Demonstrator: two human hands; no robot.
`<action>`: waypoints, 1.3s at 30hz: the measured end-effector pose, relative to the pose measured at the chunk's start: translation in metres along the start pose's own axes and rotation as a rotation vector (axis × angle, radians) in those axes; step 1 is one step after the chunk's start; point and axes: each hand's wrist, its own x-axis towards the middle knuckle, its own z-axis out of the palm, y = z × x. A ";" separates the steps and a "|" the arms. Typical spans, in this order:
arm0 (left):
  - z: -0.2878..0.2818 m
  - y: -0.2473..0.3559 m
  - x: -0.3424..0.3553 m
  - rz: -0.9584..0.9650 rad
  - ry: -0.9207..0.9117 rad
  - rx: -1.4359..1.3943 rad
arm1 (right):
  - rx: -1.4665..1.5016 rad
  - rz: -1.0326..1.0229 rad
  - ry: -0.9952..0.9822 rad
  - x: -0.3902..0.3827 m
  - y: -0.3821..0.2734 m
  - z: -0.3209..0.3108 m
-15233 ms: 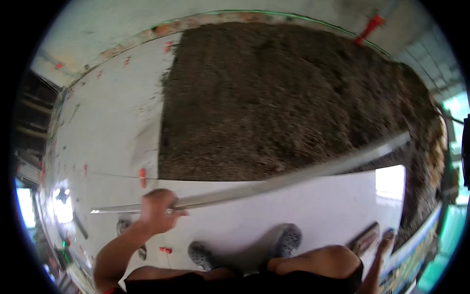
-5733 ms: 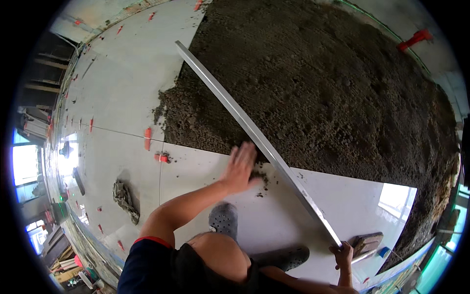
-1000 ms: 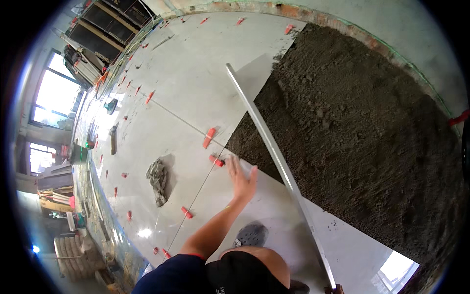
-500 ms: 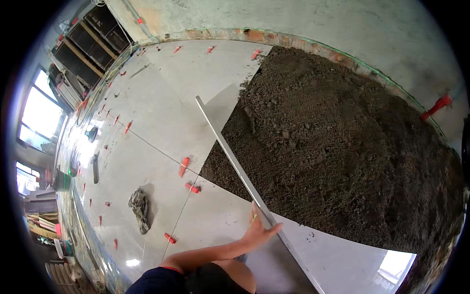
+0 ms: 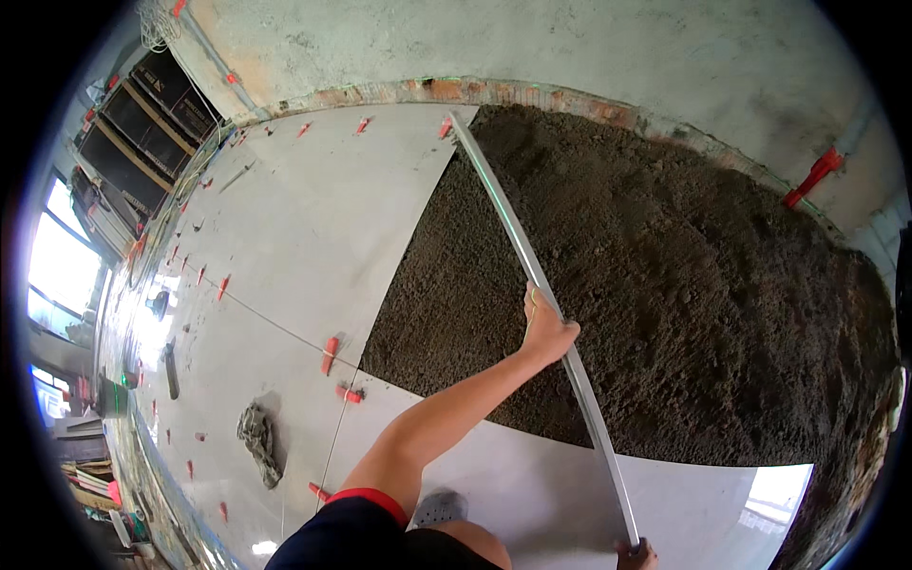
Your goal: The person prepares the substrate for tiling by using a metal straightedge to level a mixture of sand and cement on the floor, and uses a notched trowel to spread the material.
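Note:
A long silver metal straightedge (image 5: 597, 427) lies diagonally across dark, granular mortar (image 5: 703, 332), its far end by the top corner of the pale tiles. My left hand (image 5: 545, 327) has closed round the bar near its middle, the arm stretched over the mortar. At the bar's near end, by the lower edge of the picture, my right hand (image 5: 635, 555) grips it, partly out of view. Glossy grey-white tiles (image 5: 285, 218) border the mortar on the left and below, with red levelling clips (image 5: 330, 354) along their joints. My grey clog (image 5: 441, 508) shows on the tile below.
A crumpled grey cloth (image 5: 256, 442) and a dark tool (image 5: 171, 370) lie on the left tiles. A concrete wall (image 5: 570, 43) with red pipe (image 5: 812, 176) runs behind. Dark stacked panels (image 5: 142, 133), windows (image 5: 57, 256) and piled boards (image 5: 90, 480) line the left side.
The straightedge has swept right across the mortar, away from the left tiles. My left hand, open a second ago, now grips it farther forward. The view has also shifted.

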 end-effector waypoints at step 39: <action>-0.004 -0.017 -0.047 -0.046 0.010 0.194 | -0.162 -0.139 -0.042 -0.046 0.021 0.025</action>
